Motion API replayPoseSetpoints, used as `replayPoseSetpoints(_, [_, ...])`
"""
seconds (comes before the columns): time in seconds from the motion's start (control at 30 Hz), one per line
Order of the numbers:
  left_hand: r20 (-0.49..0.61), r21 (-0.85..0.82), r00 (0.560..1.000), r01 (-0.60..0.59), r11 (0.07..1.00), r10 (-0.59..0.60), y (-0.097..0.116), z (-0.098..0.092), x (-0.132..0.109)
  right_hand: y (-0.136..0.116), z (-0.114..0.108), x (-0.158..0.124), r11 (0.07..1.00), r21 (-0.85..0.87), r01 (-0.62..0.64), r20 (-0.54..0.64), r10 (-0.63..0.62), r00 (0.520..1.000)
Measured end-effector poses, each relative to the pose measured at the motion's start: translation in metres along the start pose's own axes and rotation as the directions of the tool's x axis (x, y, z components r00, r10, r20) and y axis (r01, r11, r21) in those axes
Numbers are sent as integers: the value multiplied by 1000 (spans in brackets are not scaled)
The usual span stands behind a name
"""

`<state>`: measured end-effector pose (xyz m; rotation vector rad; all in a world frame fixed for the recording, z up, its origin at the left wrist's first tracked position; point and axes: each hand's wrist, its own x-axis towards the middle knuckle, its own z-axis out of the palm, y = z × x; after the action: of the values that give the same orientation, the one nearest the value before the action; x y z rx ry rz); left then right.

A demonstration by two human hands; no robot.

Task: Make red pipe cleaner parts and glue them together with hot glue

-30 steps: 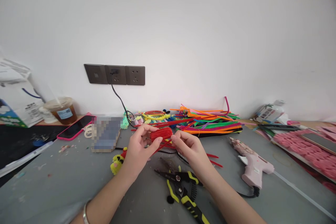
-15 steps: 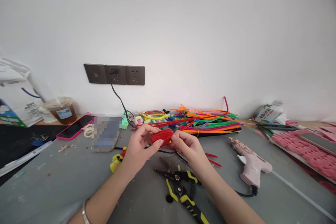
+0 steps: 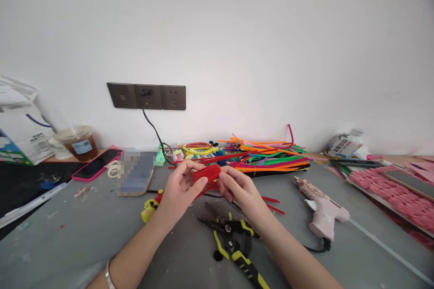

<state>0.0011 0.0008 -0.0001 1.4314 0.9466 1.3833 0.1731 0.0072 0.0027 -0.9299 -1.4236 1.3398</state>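
Both my hands hold a flat red pad of coiled pipe cleaner (image 3: 207,173) above the grey table (image 3: 68,244). My left hand (image 3: 178,192) pinches its left end between thumb and fingers. My right hand (image 3: 237,189) grips its right end with curled fingers. A loose red tail hangs from the pad down toward the table. Below my hands lie black-and-yellow pliers (image 3: 233,244). A small yellow-and-red pipe-cleaner figure (image 3: 151,205) lies just left of my left wrist.
A heap of bright pipe cleaners (image 3: 267,156) lies along the wall. A pink glue gun (image 3: 322,212) rests at the right, pink pieces (image 3: 393,194) beyond it. At the left are a phone (image 3: 96,165), an iced drink (image 3: 77,142), a carton (image 3: 20,131) and wall sockets (image 3: 147,96) with a black cable.
The red pad has tipped flatter between my fingers. My hands stay in nearly the same place.
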Motion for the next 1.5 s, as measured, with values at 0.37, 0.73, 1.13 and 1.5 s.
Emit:
replayPoseSetpoints(0.37, [13, -74, 980, 198, 977, -197, 0, 5, 2, 3, -2, 2, 1000, -23, -16, 29, 16, 999])
replayPoseSetpoints(0.73, [-40, 22, 990, 134, 991, -133, 0, 2, 2, 2, 1, 2, 1000, 3, -24, 45, 23, 999])
replayPoseSetpoints(1.13, [-24, 27, 996, 89, 996, -88, 1, 3, 1, 2, 2, 2, 1000, -9, -17, 16, 18, 1000])
replayPoseSetpoints(1.5, [-21, 75, 997, 82, 994, -81, -1, 3, 1, 0, 1, 1, 998, -61, 14, 21, -13, 1000])
